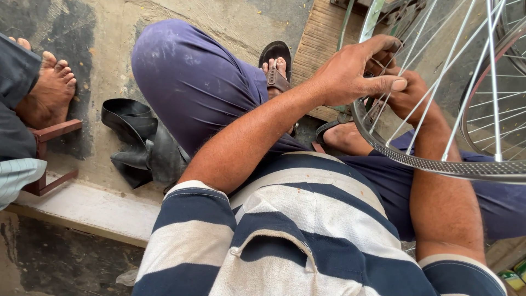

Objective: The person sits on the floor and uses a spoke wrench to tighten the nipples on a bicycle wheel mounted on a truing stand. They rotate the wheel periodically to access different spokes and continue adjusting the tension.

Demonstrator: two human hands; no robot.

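No box, bin or other container is seen in this view, so nothing is held inside anything. A bicycle wheel (pixel 438 159) is held upright between the knees of the seated person, over the purple trousers (pixel 192 82). Its silver rim is bare of any tyre, is dotted with a row of small holes along the inner band, and is crossed by many thin, shiny spokes (pixel 455 66) that fan upward to the right. The left hand (pixel 356 68) is laid over the rim from above, its fingers (pixel 383 85) stretched forward and held close together across the spokes, the thumb tucked beneath. The right hand (pixel 408 93) is placed behind the spokes and is partly hidden by them and by the left hand; whether its fingers are closed on a spoke cannot be told. A second wheel (pixel 493 109) is seen just beyond, at the right edge. A wooden board (pixel 318 44) lies on the concrete floor under a foot in a brown sandal (pixel 276 68). A folded black rubber tube (pixel 142 142) is left on the floor beside the left knee. Further left, another person's bare foot (pixel 49 90) is set by a small reddish frame (pixel 52 137).
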